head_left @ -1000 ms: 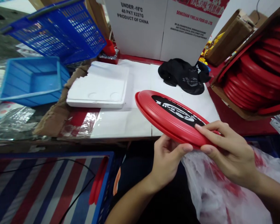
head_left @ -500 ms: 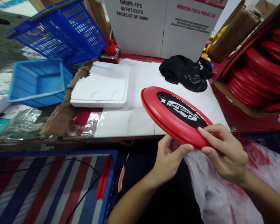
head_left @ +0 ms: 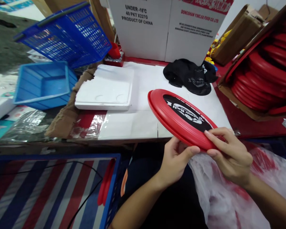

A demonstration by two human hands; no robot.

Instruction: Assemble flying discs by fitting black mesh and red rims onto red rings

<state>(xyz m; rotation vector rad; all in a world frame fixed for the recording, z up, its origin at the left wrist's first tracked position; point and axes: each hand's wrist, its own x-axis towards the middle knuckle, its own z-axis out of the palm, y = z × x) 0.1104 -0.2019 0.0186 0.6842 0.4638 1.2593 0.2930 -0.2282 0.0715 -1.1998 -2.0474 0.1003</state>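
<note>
A red ring-shaped disc (head_left: pixel 162 111) with a black fabric centre and white "Throw Ball" lettering is held tilted above the front of the table. My left hand (head_left: pixel 177 159) grips its lower rim, thumb on the near edge and the other fingers underneath, partly hidden. On the right end of the disc my right hand (head_left: pixel 233 156) is closed, a fingertip pressing where the black fabric meets the red rim. Behind the disc lies a pile of black printed fabric pieces (head_left: pixel 190 76) on a white sheet (head_left: pixel 147 89).
To the right, a carton (head_left: pixel 255 114) holds several red rings (head_left: pixel 271 70). A white foam block (head_left: pixel 105 89), a light blue bin (head_left: pixel 43 84) and a dark blue basket (head_left: pixel 69 35) stand left. Below is a crate (head_left: pixel 50 156) with striped lining; plastic bags (head_left: pixel 224 190) lie lower right.
The camera view has shifted slightly, so the table things appear a little farther right. Both hands keep their hold on the red disc, with hardly any movement.
</note>
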